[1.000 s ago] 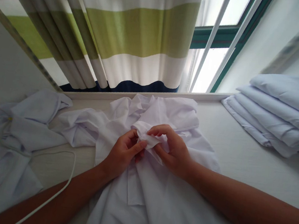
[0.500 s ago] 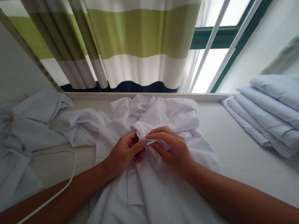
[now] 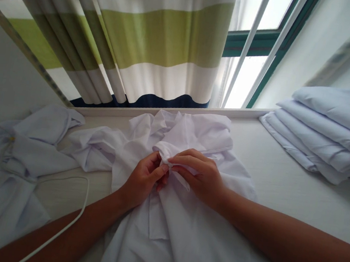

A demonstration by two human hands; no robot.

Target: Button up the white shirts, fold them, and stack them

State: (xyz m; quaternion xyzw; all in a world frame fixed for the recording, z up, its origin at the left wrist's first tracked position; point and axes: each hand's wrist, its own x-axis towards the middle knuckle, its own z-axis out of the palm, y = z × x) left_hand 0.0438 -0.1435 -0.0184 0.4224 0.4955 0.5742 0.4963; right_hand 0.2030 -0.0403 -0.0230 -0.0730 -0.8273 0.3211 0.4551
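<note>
A white garment [image 3: 187,231], thin and wrinkled, is spread over the white surface in front of me. It looks like a shirt or coat, with a loose flap or pocket edge low on its middle. My left hand [image 3: 146,178] is closed, pinching a gathered edge of the cloth between thumb and fingers. Right beside it, my right hand [image 3: 203,175] pinches the same edge with thumb and fingertips, the two hands nearly touching. Whether a button or other small piece lies between the fingertips is hidden.
Folded white garments [image 3: 333,130] are stacked at the right. Crumpled white cloth [image 3: 34,147] lies at the left, crossed by a white cable [image 3: 87,192] that also runs over my left forearm. Behind the surface hang a striped curtain [image 3: 161,39] and window bars [image 3: 247,46].
My right fingertips have shifted slightly left, closer to my left thumb, at the pinched edge. The small fold of cloth between them shows less. The garment otherwise lies as before.
</note>
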